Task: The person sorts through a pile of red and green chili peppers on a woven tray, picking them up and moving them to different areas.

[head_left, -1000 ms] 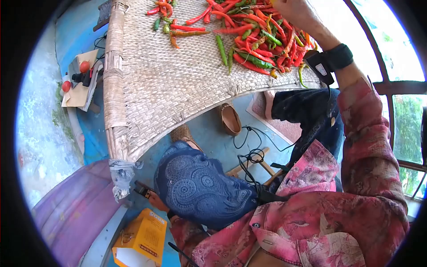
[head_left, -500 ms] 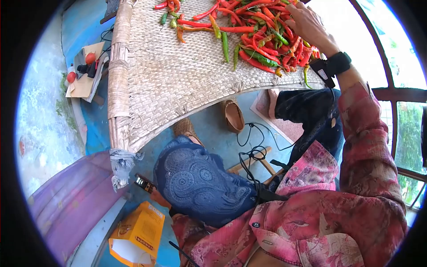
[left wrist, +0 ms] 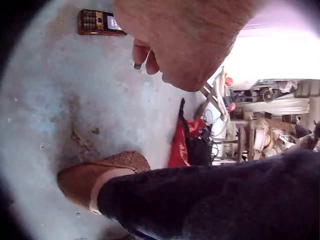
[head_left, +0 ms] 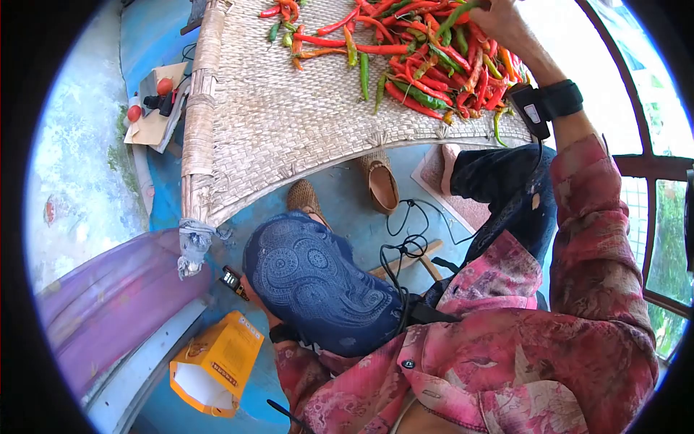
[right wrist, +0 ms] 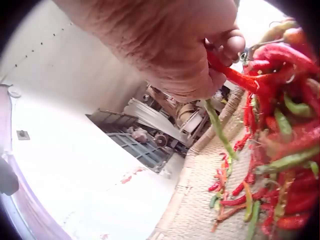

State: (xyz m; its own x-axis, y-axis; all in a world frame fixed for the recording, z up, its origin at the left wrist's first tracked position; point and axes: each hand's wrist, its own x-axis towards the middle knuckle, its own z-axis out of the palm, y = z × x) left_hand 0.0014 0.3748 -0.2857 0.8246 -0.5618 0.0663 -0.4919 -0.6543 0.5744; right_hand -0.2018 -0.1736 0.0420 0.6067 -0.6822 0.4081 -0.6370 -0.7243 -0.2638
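Note:
In the head view my right hand [head_left: 506,29] is over the pepper pile [head_left: 434,65] on the woven mat [head_left: 289,130], a green pepper [head_left: 457,16] extending from its fingers. The right wrist view shows this hand [right wrist: 170,50] with curled fingers gripping a red pepper [right wrist: 232,75]; a green pepper [right wrist: 219,129] hangs below the palm. Low beside the patterned blue knee, my left hand [head_left: 259,298] holds a phone [head_left: 233,281], mostly hidden behind the knee. In the left wrist view the phone [left wrist: 101,23] protrudes past the hand [left wrist: 185,40], fingertips curled.
An orange box [head_left: 220,362] lies at lower left, near purple cloth [head_left: 123,304]. Under the mat's edge are a brown shoe [head_left: 382,186], black cables [head_left: 408,249] and a wooden frame [head_left: 426,260]. A window [head_left: 650,145] is at right.
My right hand moved down from the top edge onto the pile, then back up slightly, now with a green pepper in its fingers. The left hand still holds the phone. The head view shifted slightly.

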